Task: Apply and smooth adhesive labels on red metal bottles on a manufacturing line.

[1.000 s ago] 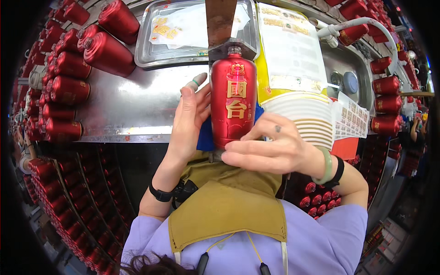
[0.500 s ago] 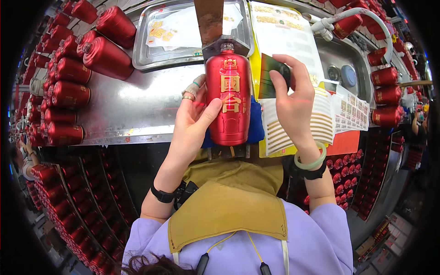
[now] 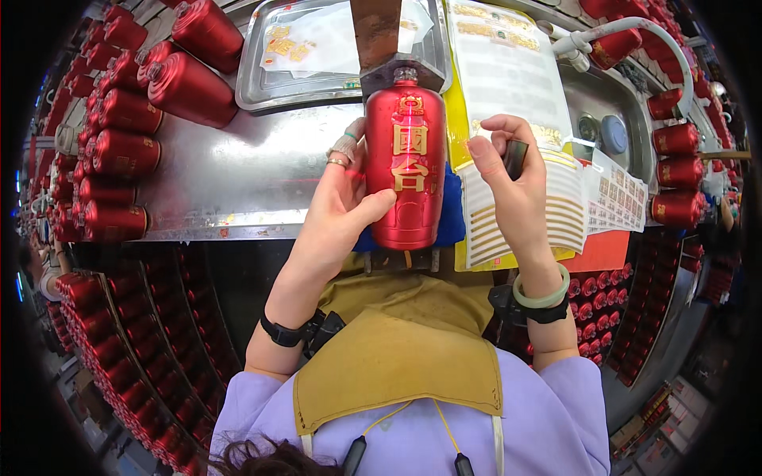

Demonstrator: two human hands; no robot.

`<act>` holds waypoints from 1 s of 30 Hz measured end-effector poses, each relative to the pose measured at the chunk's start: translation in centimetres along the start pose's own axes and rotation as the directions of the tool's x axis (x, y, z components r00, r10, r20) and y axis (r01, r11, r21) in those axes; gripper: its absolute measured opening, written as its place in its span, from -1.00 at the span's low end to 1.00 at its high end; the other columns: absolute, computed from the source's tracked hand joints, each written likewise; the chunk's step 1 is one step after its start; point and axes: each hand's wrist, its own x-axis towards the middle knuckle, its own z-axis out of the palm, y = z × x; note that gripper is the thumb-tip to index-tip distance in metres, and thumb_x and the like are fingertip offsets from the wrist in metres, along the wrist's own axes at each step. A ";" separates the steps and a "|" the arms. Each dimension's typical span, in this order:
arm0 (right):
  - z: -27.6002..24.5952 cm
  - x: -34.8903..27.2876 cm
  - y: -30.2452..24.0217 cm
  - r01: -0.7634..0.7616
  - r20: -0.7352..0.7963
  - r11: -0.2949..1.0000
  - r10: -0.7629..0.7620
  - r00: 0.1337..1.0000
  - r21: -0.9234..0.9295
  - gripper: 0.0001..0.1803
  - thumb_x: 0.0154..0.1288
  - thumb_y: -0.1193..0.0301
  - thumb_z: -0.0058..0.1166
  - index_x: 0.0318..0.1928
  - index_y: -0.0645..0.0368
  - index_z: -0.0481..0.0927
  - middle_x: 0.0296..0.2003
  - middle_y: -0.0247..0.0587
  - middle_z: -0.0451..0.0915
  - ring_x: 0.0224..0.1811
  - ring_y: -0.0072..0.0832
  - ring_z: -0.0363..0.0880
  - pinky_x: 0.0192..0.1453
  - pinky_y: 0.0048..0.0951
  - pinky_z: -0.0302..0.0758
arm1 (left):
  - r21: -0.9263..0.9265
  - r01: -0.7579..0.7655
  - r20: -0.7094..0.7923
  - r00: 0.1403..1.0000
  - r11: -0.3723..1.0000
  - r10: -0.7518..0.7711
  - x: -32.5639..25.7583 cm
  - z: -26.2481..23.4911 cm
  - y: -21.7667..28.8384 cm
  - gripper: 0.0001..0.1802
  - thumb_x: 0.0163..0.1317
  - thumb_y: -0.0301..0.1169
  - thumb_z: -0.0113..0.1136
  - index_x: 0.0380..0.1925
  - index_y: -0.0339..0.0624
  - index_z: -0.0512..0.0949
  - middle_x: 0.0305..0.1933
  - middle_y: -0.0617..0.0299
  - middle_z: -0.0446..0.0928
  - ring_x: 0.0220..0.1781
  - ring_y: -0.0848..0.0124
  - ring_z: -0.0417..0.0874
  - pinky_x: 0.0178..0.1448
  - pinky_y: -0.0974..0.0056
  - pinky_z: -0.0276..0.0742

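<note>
A glossy red bottle (image 3: 406, 214) with gold characters lies neck away from me against a metal stand (image 3: 379, 40), on a blue cloth (image 3: 454, 208). My left hand (image 3: 337, 206) grips its left side, thumb across the front, fingers partly hidden behind it. One left finger is wrapped in a pale covering. To the right of the bottle, my right hand (image 3: 516, 186) is raised over the sheets, apart from the bottle. Between its curled fingers is a small dark flat scraper-like piece (image 3: 515, 159), seen nearly edge-on.
A metal tray (image 3: 246, 87) with paper and gold decals sits behind. Decal sheets (image 3: 516, 87) and gold-striped strips (image 3: 528, 210) lie at right, before a sink (image 3: 631, 91) with a white faucet (image 3: 683, 71). Red bottles (image 3: 190, 91) crowd the left; racks of bottles (image 3: 119, 349) stand below.
My right hand has turned, so the dark piece went from showing its broad green face to nearly edge-on. My left hand still holds the bottle. The whole view has shifted slightly.
</note>
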 end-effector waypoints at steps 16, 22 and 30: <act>1.1 -1.8 0.6 0.243 0.119 0.933 -0.218 0.969 -0.265 -0.80 0.37 0.42 0.35 -0.10 0.21 0.63 -0.24 -0.34 0.51 -0.33 -0.61 0.43 -0.26 -0.54 0.38 | 0.636 -0.443 0.139 0.871 0.632 0.472 0.1 -1.4 0.7 -0.45 0.15 -0.66 0.43 0.19 -0.20 0.63 -0.09 0.20 0.74 -0.04 0.38 0.66 0.03 0.29 0.54; 1.3 -1.9 0.1 0.341 0.171 0.885 -0.300 0.938 -0.318 -0.74 0.26 0.42 0.43 -0.09 0.18 0.66 -0.23 -0.29 0.51 -0.33 -0.53 0.47 -0.24 -0.50 0.44 | 0.729 -0.533 0.269 0.801 0.430 0.535 0.4 -1.2 0.6 -0.69 0.17 -0.72 0.37 -0.07 -0.26 0.72 -0.20 0.15 0.69 -0.14 0.28 0.71 -0.02 0.23 0.65; 2.4 -1.8 0.0 0.609 0.260 0.607 -0.566 0.782 -0.510 -0.64 0.04 0.49 0.53 -0.11 0.05 0.73 -0.19 -0.26 0.54 -0.30 -0.35 0.60 -0.29 -0.31 0.56 | 0.535 -0.496 0.102 0.841 0.684 0.531 0.4 -0.7 -1.2 -0.57 0.31 -0.72 0.28 0.18 -0.27 0.62 -0.20 0.23 0.65 -0.18 0.48 0.61 0.01 0.36 0.56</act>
